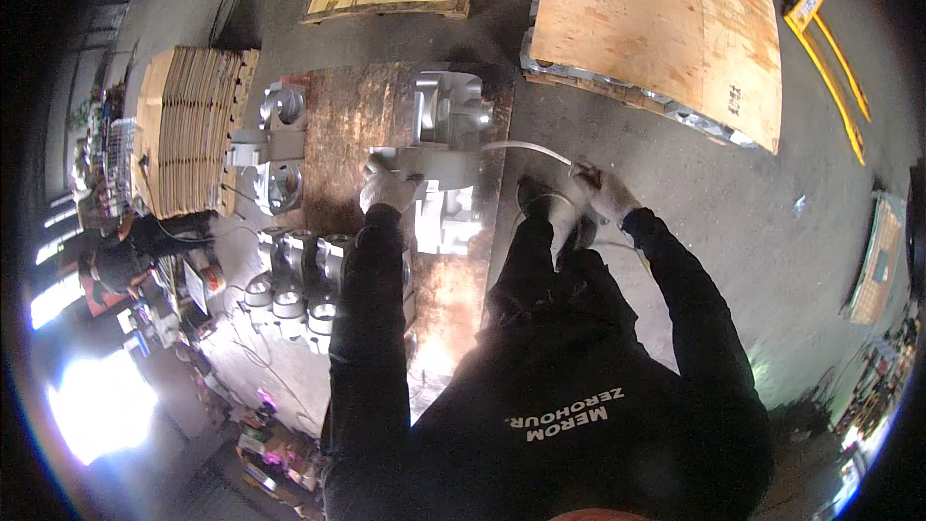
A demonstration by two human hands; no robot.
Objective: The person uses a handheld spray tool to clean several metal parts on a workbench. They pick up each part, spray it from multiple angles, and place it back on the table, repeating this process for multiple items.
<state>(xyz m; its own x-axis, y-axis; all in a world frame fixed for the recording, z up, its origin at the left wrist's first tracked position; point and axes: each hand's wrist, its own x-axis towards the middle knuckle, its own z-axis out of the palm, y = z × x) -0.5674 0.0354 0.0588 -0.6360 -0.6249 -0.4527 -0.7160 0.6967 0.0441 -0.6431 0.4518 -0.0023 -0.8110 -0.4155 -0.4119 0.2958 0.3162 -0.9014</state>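
A machined silver metal casting (pixel 449 167) lies on the brown worktable, among similar bright castings (pixel 447 108). My left hand (pixel 388 189), in a pale glove, grips the left end of this casting, thumb at its near edge. My right hand (pixel 604 193), gloved too, is closed on a pale curved strip (pixel 529 147) right of the table. The strip arcs leftward, and its far end meets the casting's right side. Whether it is a strap or a hose I cannot tell.
More castings (pixel 280 147) stand along the table's left side, with several ring-shaped ones (pixel 289 304) nearer. A stack of boards (pixel 198 130) is at left. Plywood-topped pallets (pixel 661 29) lie beyond, with a yellow pallet jack (pixel 830 58) at far right. Another person (pixel 121 260) is at left.
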